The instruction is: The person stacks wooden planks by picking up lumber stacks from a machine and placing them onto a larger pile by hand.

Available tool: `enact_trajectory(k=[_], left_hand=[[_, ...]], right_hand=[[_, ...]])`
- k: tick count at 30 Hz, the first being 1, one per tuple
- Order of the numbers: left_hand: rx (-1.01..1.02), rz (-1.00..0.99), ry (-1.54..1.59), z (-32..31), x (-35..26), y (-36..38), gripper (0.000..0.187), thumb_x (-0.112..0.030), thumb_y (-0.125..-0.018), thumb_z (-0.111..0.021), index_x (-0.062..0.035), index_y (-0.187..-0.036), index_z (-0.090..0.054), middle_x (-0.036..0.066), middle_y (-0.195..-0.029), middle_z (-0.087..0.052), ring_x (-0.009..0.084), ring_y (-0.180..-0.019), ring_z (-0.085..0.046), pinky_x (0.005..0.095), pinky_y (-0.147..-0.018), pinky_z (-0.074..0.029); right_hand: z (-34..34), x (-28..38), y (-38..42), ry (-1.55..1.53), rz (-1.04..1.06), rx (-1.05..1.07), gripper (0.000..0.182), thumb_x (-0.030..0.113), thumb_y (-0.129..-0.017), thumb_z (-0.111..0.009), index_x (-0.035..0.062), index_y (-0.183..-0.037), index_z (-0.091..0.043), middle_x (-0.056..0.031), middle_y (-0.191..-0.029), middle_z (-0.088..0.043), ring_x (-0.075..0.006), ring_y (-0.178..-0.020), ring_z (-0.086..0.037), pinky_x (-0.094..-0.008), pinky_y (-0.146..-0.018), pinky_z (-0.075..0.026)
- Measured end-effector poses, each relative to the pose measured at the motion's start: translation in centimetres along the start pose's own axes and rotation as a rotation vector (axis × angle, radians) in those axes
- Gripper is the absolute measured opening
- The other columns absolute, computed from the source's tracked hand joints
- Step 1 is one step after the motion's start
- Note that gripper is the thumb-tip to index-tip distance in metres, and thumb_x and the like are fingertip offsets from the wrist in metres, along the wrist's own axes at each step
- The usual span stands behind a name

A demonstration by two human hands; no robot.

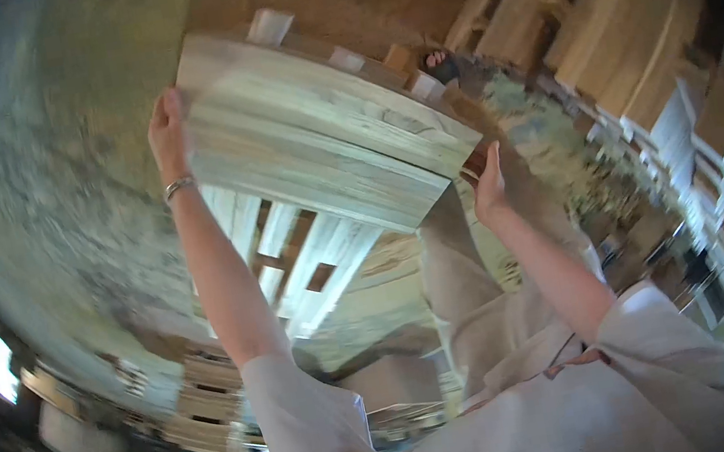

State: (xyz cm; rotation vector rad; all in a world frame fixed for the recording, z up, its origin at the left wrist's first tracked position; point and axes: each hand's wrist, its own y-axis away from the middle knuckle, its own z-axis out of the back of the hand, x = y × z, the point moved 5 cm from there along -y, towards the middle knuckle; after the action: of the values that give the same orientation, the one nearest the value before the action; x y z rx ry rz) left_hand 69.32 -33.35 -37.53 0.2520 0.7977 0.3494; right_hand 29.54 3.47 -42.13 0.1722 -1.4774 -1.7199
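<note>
A broad panel of pale wooden boards [307,116] is held out in front of me, tilted in this view, with a dark gap running along it. My left hand [166,124], a band on its wrist, is closed at the panel's left end, its fingers partly hidden. At the opposite end my right hand [488,179] grips the corner, thumb up, the other fingers largely out of sight. Lower down, partly covered by the panel, is a slatted wooden frame [310,258]. Several small pale blocks [269,28] show along the panel's far edge.
Stacked lumber [622,14] fills the upper right. Wood scraps and debris [602,159] litter the ground on the right. My legs [462,257] stand close to the panel's near corner. A brown box-like shape [392,382] and stacked wood [201,407] appear lower left.
</note>
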Motion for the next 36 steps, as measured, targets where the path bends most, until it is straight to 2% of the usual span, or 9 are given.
enact_trajectory(k=[3,9,15,16,18,22,24,29,36], left_hand=[[0.210,0.167,-0.233,-1.0,2.3,-3.0,0.057,-0.048,-0.098,-0.047,0.0048,-0.112,-0.065,0.011,-0.111,-0.069,0.0181,-0.100,-0.062,0.0325,-0.090,-0.046],[0.002,-0.174,-0.224,-1.7,2.1,-2.7,0.064,-0.050,-0.099,-0.043,0.0092,-0.104,-0.064,0.013,-0.098,-0.069,0.0197,-0.090,-0.059,0.0342,-0.083,-0.046],[0.111,0.012,-0.432,-1.6,1.7,-2.7,0.061,-0.047,-0.100,-0.040,0.0087,-0.105,-0.064,0.019,-0.115,-0.064,0.0305,-0.105,-0.060,0.0363,-0.089,-0.046],[-0.048,-0.336,-0.705,-0.4,3.6,-4.1,0.057,-0.044,-0.100,-0.042,0.0081,-0.108,-0.062,0.020,-0.118,-0.060,0.0332,-0.108,-0.058,0.0392,-0.091,-0.046],[-0.272,-0.481,-0.531,-1.1,-1.8,0.1,0.048,-0.036,-0.100,-0.047,0.0063,-0.120,-0.055,0.022,-0.125,-0.053,0.0370,-0.115,-0.053,0.0445,-0.095,-0.045],[-0.176,-0.489,-0.199,-4.8,-15.8,18.0,0.051,-0.023,-0.099,-0.054,0.0041,-0.139,-0.037,0.022,-0.135,-0.043,0.0354,-0.122,-0.046,0.0461,-0.099,-0.042],[-0.133,-0.564,0.030,-8.4,-19.2,26.6,0.051,-0.019,-0.097,-0.057,0.0039,-0.138,-0.038,0.020,-0.136,-0.043,0.0310,-0.120,-0.047,0.0438,-0.096,-0.043],[-0.048,-0.768,0.095,-14.9,-40.5,47.6,0.045,-0.017,-0.095,-0.058,0.0020,-0.134,-0.043,0.020,-0.131,-0.048,0.0309,-0.118,-0.050,0.0426,-0.096,-0.041],[0.239,-1.295,0.061,-28.2,-62.1,66.8,0.040,-0.017,-0.083,-0.070,-0.0031,-0.119,-0.059,0.018,-0.124,-0.056,0.0349,-0.120,-0.050,0.0433,-0.098,-0.040]], right_hand=[[-5.5,-0.1,3.7,-0.491,-0.155,0.289,0.080,0.069,-0.093,-0.036,0.0087,-0.146,-0.036,-0.0078,-0.141,-0.046,-0.0235,-0.127,-0.043,-0.0364,-0.108,-0.032],[-6.4,-2.9,3.8,-0.460,-0.335,-0.060,0.081,0.074,-0.090,-0.034,0.0131,-0.144,-0.039,-0.0047,-0.139,-0.047,-0.0227,-0.126,-0.045,-0.0377,-0.105,-0.035],[-6.5,0.8,5.8,-0.511,-0.294,0.042,0.081,0.069,-0.093,-0.038,0.0091,-0.147,-0.035,-0.0036,-0.148,-0.039,-0.0227,-0.134,-0.038,-0.0345,-0.110,-0.030],[-6.0,0.9,5.3,-0.401,-0.128,0.031,0.090,0.072,-0.093,-0.029,0.0030,-0.150,-0.028,-0.0101,-0.155,-0.030,-0.0253,-0.142,-0.027,-0.0338,-0.115,-0.019],[-2.6,-2.8,2.1,-0.016,0.085,-0.046,0.077,0.065,-0.095,-0.038,0.0022,-0.139,-0.044,-0.0162,-0.141,-0.048,-0.0305,-0.133,-0.041,-0.0351,-0.108,-0.031],[7.4,10.1,11.3,0.563,0.404,0.371,0.051,0.049,-0.091,-0.059,0.0063,-0.118,-0.058,-0.0144,-0.109,-0.065,-0.0291,-0.102,-0.062,-0.0379,-0.088,-0.047],[14.6,14.5,15.2,0.609,0.220,0.514,0.048,0.048,-0.089,-0.064,0.0064,-0.114,-0.059,-0.0121,-0.100,-0.066,-0.0258,-0.093,-0.064,-0.0376,-0.083,-0.050],[33.8,20.8,16.5,0.580,0.462,0.596,0.041,0.039,-0.090,-0.067,0.0062,-0.114,-0.061,-0.0072,-0.096,-0.067,-0.0201,-0.090,-0.064,-0.0306,-0.081,-0.050],[55.6,25.7,13.9,0.104,0.645,0.273,0.038,0.034,-0.091,-0.066,0.0027,-0.113,-0.062,-0.0072,-0.102,-0.068,-0.0148,-0.091,-0.062,-0.0297,-0.081,-0.049]])
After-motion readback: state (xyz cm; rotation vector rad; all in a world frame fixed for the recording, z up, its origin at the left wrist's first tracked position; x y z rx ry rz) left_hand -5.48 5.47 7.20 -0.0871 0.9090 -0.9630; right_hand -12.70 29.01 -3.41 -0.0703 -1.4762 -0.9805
